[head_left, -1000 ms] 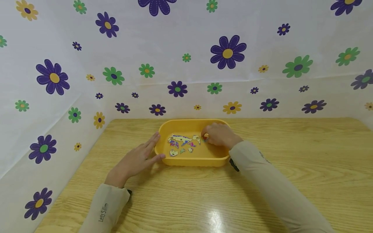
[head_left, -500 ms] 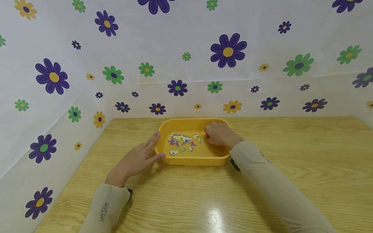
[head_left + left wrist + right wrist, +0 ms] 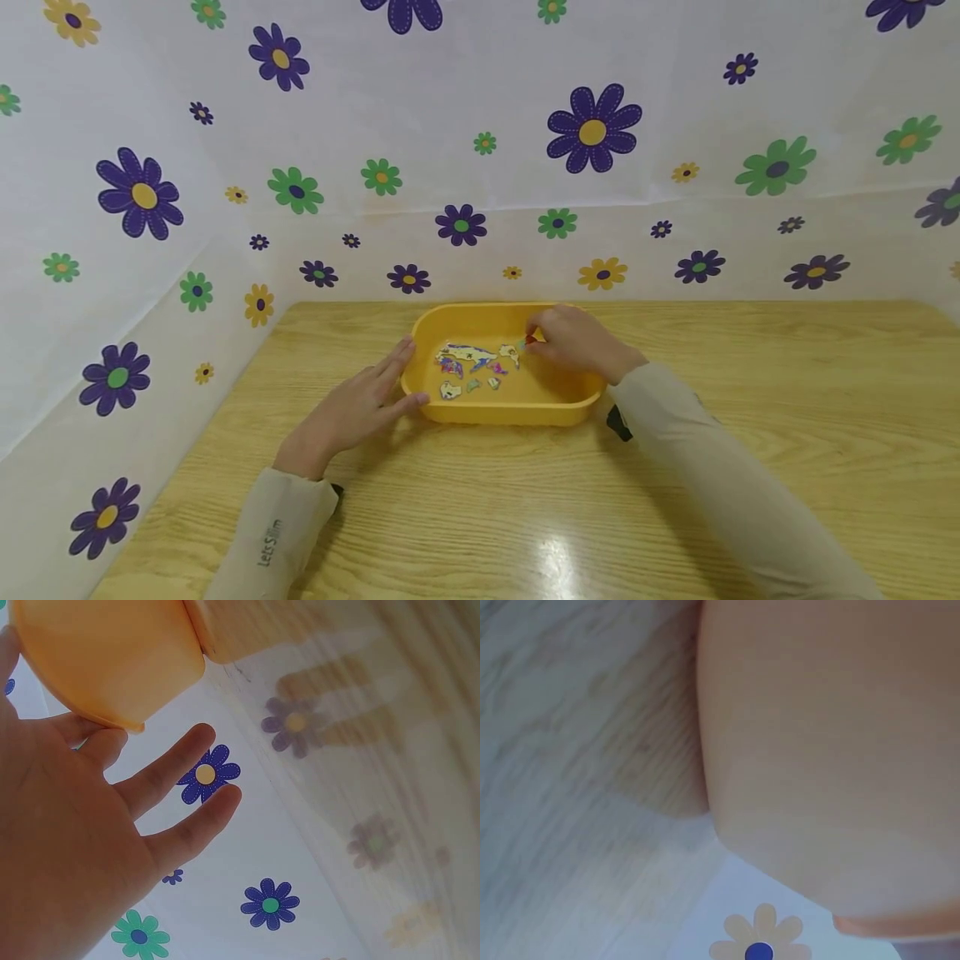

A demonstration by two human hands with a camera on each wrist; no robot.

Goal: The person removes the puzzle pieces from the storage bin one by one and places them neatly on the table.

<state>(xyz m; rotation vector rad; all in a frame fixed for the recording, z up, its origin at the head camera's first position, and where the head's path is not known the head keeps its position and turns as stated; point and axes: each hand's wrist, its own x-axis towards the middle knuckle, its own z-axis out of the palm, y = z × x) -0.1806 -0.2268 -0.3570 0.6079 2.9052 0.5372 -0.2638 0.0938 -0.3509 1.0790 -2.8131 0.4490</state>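
Note:
A yellow tray [image 3: 510, 415] stands on the wooden table near its back edge. In the head view my left hand [image 3: 348, 417] rests against the tray's left end, thumb on the near rim and fingers stretched along the side. The left wrist view shows two straight fingers spread clear of the tray. Over the tray's right part, my right hand [image 3: 573, 337] pinches a small red piece [image 3: 531, 339], mostly covered by the fingertips. Several flat irregular pieces lie on the tray floor, the largest a long cream-and-blue piece [image 3: 467, 353]. The right wrist view shows only the tray's outer wall [image 3: 825, 750].
White cloth [image 3: 495, 92] with purple, green and yellow flowers rises behind the table and along its left side. Wooden tabletop [image 3: 750, 375] extends in front of the tray and to its right.
The right hand has lifted slightly and shifted right, and the red piece now shows at its fingertips. The tray's right end looks slightly farther right. My left hand keeps its place on the tray.

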